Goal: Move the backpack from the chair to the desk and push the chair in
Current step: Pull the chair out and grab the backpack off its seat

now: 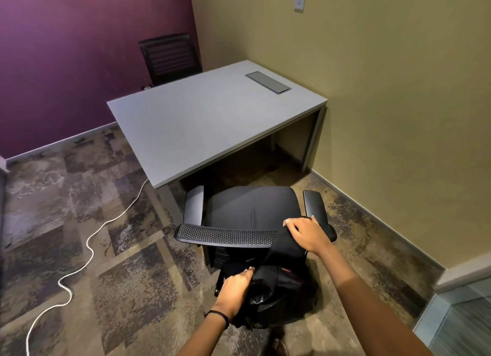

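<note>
Two hands, mine, both on black fabric at the back of a chair. Listed left to right.

Cable [87, 245]: white, looping across the patterned carpet [53, 196] toward the desk's near left corner.

Second chair [170, 58]: black, ribbed back, against the purple wall beyond the desk.

Desk [202, 122]: grey top, with a grey hatch [267, 82] set flush near its far right corner.

Left hand [235, 292]: low behind the chair, a black band on the wrist, fingers flat and nearly straight, pressed against the side of the backpack; I cannot tell whether it grips anything.

Chair [255, 209]: black seat, two armrests, mesh top rail facing me, standing pulled out just in front of the desk's open side.

Backpack [276, 278]: black, hanging behind the chair's backrest, its upper fabric draped over the top rail at the right end; it is off the desk.

Right hand [305, 233]: on the rail's right end, fingers curled loosely over the draped fabric, thumb tucked toward me, closed on a fold of it.
</note>
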Demonstrator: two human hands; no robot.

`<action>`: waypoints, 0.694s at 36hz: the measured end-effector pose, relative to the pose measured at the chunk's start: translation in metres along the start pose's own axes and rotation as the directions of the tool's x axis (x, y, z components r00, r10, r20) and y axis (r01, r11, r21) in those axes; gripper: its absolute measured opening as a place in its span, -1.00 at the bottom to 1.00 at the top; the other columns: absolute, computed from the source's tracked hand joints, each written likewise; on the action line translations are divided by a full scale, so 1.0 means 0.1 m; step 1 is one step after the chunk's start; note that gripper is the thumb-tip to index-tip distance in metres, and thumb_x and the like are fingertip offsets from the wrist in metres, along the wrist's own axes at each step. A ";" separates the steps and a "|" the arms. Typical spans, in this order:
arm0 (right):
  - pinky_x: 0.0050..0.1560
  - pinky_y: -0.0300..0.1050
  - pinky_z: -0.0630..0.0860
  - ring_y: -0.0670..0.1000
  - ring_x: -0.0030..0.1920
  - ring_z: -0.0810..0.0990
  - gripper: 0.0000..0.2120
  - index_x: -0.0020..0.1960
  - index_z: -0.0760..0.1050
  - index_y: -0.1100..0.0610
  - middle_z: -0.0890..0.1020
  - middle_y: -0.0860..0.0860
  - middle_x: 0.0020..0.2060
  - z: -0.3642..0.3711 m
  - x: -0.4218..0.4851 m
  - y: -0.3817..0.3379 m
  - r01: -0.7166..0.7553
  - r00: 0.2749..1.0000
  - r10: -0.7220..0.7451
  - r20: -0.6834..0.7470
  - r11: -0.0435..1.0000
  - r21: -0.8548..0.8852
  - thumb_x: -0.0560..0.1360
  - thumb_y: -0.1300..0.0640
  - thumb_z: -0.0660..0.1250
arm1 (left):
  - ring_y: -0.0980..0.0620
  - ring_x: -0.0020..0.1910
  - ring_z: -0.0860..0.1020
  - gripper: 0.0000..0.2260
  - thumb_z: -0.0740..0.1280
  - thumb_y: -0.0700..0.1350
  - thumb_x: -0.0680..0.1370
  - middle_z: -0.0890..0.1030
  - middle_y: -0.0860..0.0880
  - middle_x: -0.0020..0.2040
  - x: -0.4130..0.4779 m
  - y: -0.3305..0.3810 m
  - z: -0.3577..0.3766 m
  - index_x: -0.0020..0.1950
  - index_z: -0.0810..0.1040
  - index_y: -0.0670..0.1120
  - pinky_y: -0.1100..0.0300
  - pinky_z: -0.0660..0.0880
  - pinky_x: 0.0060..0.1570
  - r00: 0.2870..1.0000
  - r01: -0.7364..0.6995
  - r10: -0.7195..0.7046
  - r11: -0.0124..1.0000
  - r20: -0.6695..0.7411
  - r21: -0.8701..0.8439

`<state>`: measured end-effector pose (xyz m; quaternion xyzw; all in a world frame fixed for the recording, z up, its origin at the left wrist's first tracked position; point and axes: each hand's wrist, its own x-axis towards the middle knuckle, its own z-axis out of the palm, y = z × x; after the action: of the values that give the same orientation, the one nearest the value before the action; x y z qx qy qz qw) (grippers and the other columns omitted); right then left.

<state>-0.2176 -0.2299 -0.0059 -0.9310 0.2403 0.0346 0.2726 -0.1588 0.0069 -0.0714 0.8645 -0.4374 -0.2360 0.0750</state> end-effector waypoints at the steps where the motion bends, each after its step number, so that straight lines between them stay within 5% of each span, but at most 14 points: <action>1: 0.39 0.33 0.08 0.02 0.13 0.53 -0.66 -0.05 0.52 0.01 0.64 -0.05 0.07 -0.02 -0.01 0.01 -0.002 1.000 0.002 -0.004 1.000 0.014 0.61 0.04 -0.02 | -0.09 0.29 0.46 -0.57 0.13 -0.23 0.58 0.44 -0.11 0.38 0.00 0.01 0.00 0.45 0.21 -0.11 0.02 0.41 0.25 1.000 -0.007 0.007 1.000 -0.003 -0.008; 9: 0.38 0.29 0.11 0.00 0.21 0.50 -0.67 0.07 0.54 0.05 0.60 -0.05 0.16 -0.17 -0.16 0.11 -0.008 0.998 0.008 -0.064 1.000 0.015 0.62 0.05 0.01 | -0.14 0.16 0.54 -0.72 0.16 -0.15 0.56 0.59 -0.10 0.17 -0.04 0.21 -0.04 0.27 0.39 -0.05 -0.03 0.49 0.12 0.995 -0.074 0.067 0.993 -0.076 -0.093; 15: 0.27 0.36 0.28 0.06 -0.07 0.57 -0.73 -0.23 0.40 0.01 0.59 -0.03 -0.18 -0.18 -0.18 0.18 -0.077 0.970 0.065 -0.235 0.996 -0.043 0.60 0.06 0.04 | -0.14 0.11 0.57 -0.73 0.18 -0.14 0.55 0.62 -0.08 0.12 0.00 0.33 -0.12 0.25 0.41 -0.01 -0.03 0.52 0.09 0.992 -0.100 0.088 0.986 -0.093 -0.135; 21: 0.33 0.44 0.12 0.17 0.07 0.58 -0.80 0.03 0.52 0.18 0.64 0.12 -0.01 -0.20 -0.28 0.25 -0.360 0.827 0.310 -0.469 0.933 -0.017 0.56 0.18 0.13 | -0.18 0.02 0.60 -0.79 0.19 -0.13 0.53 0.66 -0.10 0.02 0.05 0.45 -0.19 0.15 0.46 0.00 -0.06 0.54 0.00 0.985 -0.160 0.152 0.982 -0.077 -0.103; 25: 0.41 0.29 0.05 0.15 0.36 0.37 -0.72 0.24 0.44 0.21 0.45 0.18 0.33 -0.10 -0.61 0.44 -0.343 0.739 0.329 -0.589 0.935 0.092 0.57 0.21 0.12 | -0.20 0.02 0.59 -0.80 0.20 -0.16 0.51 0.66 -0.12 0.01 0.06 0.52 -0.23 0.10 0.50 -0.05 -0.06 0.54 -0.02 0.981 -0.187 0.183 0.980 -0.061 -0.069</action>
<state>-0.2921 -0.2412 -0.0070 -0.8386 0.4767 -0.2079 0.1621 -0.1818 -0.0308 -0.0355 0.8228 -0.5046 -0.2204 0.1407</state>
